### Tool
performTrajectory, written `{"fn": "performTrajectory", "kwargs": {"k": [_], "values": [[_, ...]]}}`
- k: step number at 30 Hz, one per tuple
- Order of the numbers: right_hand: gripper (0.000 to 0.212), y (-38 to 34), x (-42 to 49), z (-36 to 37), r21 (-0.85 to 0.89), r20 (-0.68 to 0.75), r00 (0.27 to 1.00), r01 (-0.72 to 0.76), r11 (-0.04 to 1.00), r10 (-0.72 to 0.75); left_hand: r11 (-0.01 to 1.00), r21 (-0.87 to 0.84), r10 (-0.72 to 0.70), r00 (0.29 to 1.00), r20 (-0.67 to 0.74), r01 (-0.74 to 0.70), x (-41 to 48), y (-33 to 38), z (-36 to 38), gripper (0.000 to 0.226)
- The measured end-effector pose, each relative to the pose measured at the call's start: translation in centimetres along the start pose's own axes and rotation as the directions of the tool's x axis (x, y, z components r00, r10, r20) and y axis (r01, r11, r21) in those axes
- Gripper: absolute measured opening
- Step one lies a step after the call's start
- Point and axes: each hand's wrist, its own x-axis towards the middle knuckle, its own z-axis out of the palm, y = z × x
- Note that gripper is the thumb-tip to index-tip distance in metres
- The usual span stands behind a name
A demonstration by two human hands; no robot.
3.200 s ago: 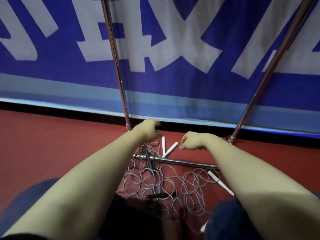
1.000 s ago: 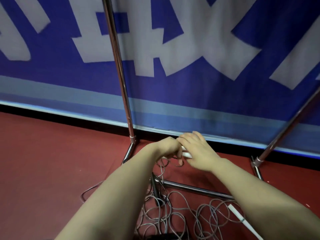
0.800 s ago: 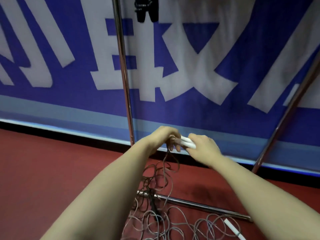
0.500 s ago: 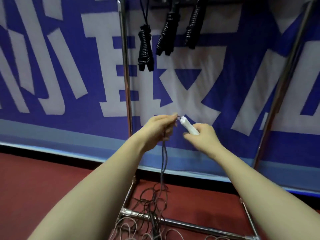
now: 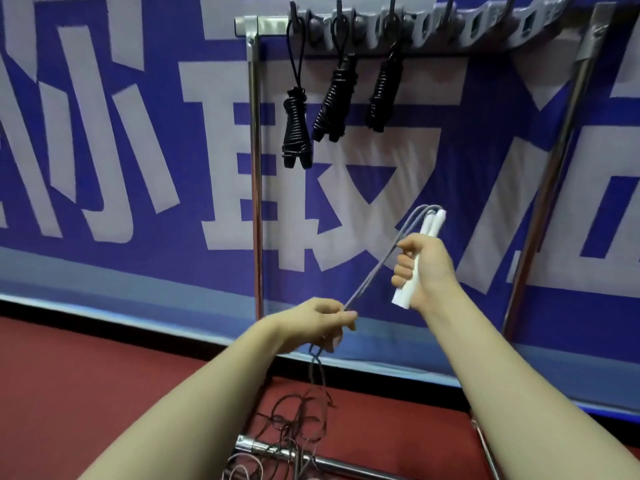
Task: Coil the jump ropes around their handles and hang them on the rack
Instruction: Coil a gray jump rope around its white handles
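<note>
Lifted white handles (image 5: 408,289), cord (image 5: 377,268) seemingly doubled

On red floor (image 5: 86,393): tangled ropes (image 5: 298,424), rack base (image 5: 263,448).

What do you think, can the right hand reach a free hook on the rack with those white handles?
Probably yes: the right hand holds the white handles below the free hooks, right of the black ropes, with nothing between. The grey cord, pinched by the left hand, trails uncoiled into the floor tangle.
</note>
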Motion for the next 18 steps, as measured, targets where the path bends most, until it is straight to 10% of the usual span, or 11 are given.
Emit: {"fn": "performTrajectory", "kwargs": {"k": [6, 10, 12, 18], "values": [[0.027, -0.3, 1.1, -1.4, 0.124, -0.127, 0.992, 0.005, 0.992, 0.011, 0.877, -0.337, 0.131, 0.845, -0.518, -0.342, 2.2, 6.3, -5.2, 0.024], [0.029, 0.6, 1.0, -1.8, -0.016, -0.081, 0.996, 0.032, 0.999, -0.033, 0.970, 0.155, -0.183, 0.982, -0.050, 0.189, 1.7, 3.1, -4.7, 0.024], [0.025, 1.8, 0.8, -1.4, -0.185, 0.038, 0.994, 0.112, 0.976, -0.107, 0.931, 0.190, -0.352, 0.907, 0.233, 0.312, 1.2, 0.5, -3.2, 0.038], [0.037, 3.8, -0.4, 0.7, -0.320, 0.257, 0.951, 0.251, 0.913, -0.171, 0.966, -0.257, 0.047, 0.992, 0.117, -0.015, 1.7, 0.3, 0.8, 0.061]]}}
